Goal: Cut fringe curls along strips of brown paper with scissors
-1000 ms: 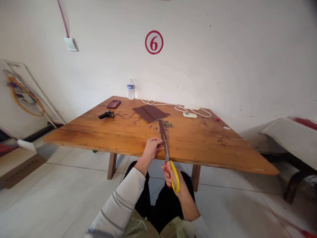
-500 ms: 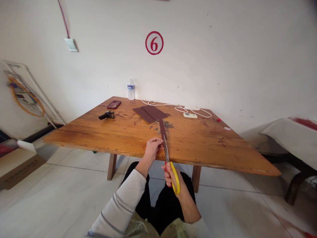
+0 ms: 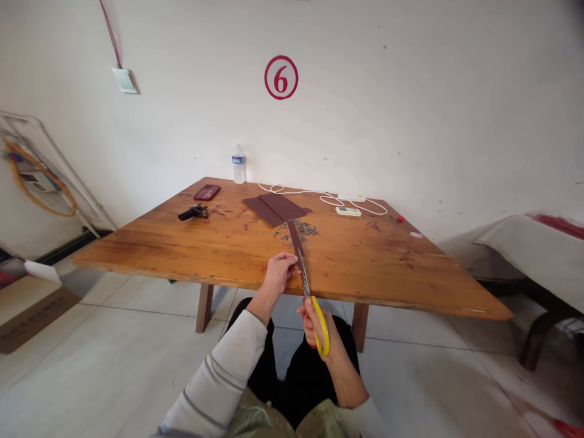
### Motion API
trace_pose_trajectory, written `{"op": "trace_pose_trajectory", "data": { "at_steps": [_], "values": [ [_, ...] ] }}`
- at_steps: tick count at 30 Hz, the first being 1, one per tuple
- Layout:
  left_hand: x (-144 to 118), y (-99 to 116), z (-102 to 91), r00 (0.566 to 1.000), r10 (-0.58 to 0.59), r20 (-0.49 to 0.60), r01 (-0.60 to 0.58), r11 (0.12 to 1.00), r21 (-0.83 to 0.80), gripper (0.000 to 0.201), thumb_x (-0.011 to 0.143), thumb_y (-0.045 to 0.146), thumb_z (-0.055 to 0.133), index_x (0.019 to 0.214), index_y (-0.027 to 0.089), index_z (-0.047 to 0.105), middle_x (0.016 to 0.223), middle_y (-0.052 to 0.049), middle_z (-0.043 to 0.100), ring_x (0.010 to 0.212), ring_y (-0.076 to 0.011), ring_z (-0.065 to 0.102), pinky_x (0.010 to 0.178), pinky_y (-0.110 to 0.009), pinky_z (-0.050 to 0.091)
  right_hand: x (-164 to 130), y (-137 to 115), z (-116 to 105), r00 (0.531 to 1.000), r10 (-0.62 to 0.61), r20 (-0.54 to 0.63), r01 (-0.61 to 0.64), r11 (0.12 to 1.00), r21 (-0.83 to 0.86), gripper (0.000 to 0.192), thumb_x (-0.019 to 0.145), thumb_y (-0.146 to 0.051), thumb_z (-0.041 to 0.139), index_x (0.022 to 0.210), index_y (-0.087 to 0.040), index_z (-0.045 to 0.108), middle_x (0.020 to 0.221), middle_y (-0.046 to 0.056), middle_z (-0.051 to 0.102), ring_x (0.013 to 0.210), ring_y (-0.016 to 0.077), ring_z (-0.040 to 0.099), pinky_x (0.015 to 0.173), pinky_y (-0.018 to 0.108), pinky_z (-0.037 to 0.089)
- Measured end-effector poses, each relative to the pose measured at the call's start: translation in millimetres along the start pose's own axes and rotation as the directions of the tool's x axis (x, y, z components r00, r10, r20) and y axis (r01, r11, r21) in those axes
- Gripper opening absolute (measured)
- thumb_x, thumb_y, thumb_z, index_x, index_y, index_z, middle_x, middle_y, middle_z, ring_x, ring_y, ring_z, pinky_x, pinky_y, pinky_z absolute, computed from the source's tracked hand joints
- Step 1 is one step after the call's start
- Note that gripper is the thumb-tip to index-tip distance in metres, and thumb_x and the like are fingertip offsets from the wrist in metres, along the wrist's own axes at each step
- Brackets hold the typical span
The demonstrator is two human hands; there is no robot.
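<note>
In my right hand (image 3: 316, 322) is a pair of scissors (image 3: 322, 328) with yellow and red handles, blades pointing away from me. A narrow dark brown strip (image 3: 294, 236) lies along the blades, its far end over a heap of small cut bits (image 3: 308, 230). My left hand (image 3: 280, 271) pinches the strip's near end, fingertips close beside the blades. Whether the blades are closed on the strip is hard to make out. Beyond the heap, dark brown sheets (image 3: 276, 208) overlap on the wooden table (image 3: 365, 267).
A phone (image 3: 207, 192), a black object with a cord (image 3: 193, 212) and a water bottle (image 3: 238, 165) stand or lie at the left. Farther right are a white cable (image 3: 319, 194), a small white device (image 3: 348, 212) and a red piece (image 3: 400, 219). A cardboard box (image 3: 36, 310) is on the floor.
The view has shifted slightly, so everything sits a little farther left. Both hands keep nearly the same pose around the strip and scissors.
</note>
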State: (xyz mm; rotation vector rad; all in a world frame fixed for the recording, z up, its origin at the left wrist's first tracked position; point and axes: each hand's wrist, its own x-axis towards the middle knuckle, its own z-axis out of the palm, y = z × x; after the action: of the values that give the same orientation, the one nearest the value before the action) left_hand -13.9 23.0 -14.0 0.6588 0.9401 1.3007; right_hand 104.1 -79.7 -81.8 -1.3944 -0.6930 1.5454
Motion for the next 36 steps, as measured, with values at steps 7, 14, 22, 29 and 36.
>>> {"op": "trace_pose_trajectory", "data": {
  "at_steps": [7, 14, 22, 29, 36],
  "values": [
    [0.9, -0.3, -2.1, 1.0, 0.003, 0.014, -0.003, 1.0, 0.0, 0.025, 0.06, 0.014, 0.09, 0.057, 0.018, 0.065, 0.054, 0.002, 0.06, 0.052, -0.0098, 0.056, 0.053, -0.022, 0.057, -3.4, -1.7, -1.5, 0.998, -0.048, 0.031, 0.048, 0.999, 0.01, 0.077, 0.066, -0.091, 0.087, 0.08, -0.018, 0.07, 0.047, -0.01, 0.045, 0.037, 0.0044, 0.031, 0.037, 0.021, 0.023],
    [1.0, -2.9, -3.8, 1.0, 0.022, 0.013, -0.022, 1.0, -0.002, 0.027, 0.063, 0.015, 0.092, 0.06, 0.017, 0.065, 0.056, 0.002, 0.061, 0.053, -0.0097, 0.057, 0.057, -0.023, 0.056, -2.6, -3.8, -5.5, 0.994, -0.092, 0.064, 0.091, 0.996, 0.013, 0.066, 0.076, -0.078, 0.09, 0.09, -0.016, 0.074, 0.058, -0.004, 0.056, 0.044, 0.0106, 0.047, 0.043, 0.025, 0.038],
    [-0.9, -1.9, -2.7, 1.0, 0.025, 0.014, -0.025, 1.0, 0.003, 0.03, 0.058, 0.019, 0.097, 0.06, 0.017, 0.068, 0.054, 0.002, 0.061, 0.053, -0.0095, 0.057, 0.056, -0.022, 0.054, 6.5, 1.5, -3.4, 0.996, -0.082, 0.031, 0.082, 0.997, -0.001, 0.066, 0.076, -0.08, 0.091, 0.086, -0.017, 0.072, 0.054, -0.008, 0.049, 0.04, 0.007, 0.037, 0.039, 0.021, 0.026],
    [-3.0, 0.0, -1.6, 1.0, 0.021, 0.014, -0.021, 1.0, 0.004, 0.026, 0.062, 0.015, 0.093, 0.059, 0.016, 0.067, 0.055, 0.002, 0.061, 0.052, -0.0096, 0.057, 0.058, -0.023, 0.053, 5.6, 0.5, -4.2, 0.998, -0.041, 0.055, 0.041, 0.999, -0.001, 0.08, 0.063, -0.092, 0.088, 0.085, -0.017, 0.07, 0.05, -0.012, 0.044, 0.038, 0.0033, 0.031, 0.037, 0.018, 0.024],
    [-2.1, 0.2, -0.6, 1.0, 0.01, 0.0, -0.01, 1.0, 0.017, 0.024, 0.066, 0.011, 0.089, 0.059, 0.016, 0.067, 0.053, 0.001, 0.06, 0.051, -0.0101, 0.056, 0.057, -0.023, 0.052, 4.2, 1.6, -4.8, 0.998, -0.04, 0.041, 0.041, 0.999, -0.016, 0.078, 0.063, -0.092, 0.088, 0.079, -0.018, 0.07, 0.047, -0.013, 0.043, 0.035, 0.0033, 0.03, 0.035, 0.018, 0.023]
  ]
}}
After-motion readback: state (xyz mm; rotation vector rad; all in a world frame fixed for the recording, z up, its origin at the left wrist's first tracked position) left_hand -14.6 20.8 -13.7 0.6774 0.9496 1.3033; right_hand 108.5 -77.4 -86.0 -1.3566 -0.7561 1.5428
